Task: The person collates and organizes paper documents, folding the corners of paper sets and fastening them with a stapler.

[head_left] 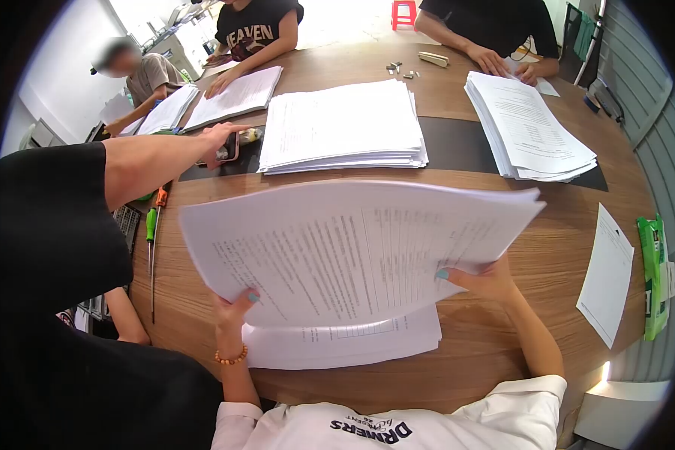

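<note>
A thick sheaf of printed paper [330, 247] is held up in front of me, slightly bowed and tilted over the table. My left hand [232, 309] grips its near left edge, thumb on top, with a beaded bracelet at the wrist. On the right side my right hand [487, 282] pinches the sheaf, its thumb across the print and its fingers hidden underneath. Below the sheaf, a lower stack of sheets [345, 346] with a printed table lies on the wooden table [570, 225], partly covered.
Beyond the sheaf stand a tall paper stack [341, 124] and another stack [529, 124]. A co-worker's arm [154, 159] reaches in from the left to a phone [229, 150]. Screwdrivers [151, 225] lie left; a loose sheet [607, 274] and green packet [655, 277] lie right. Other people sit opposite.
</note>
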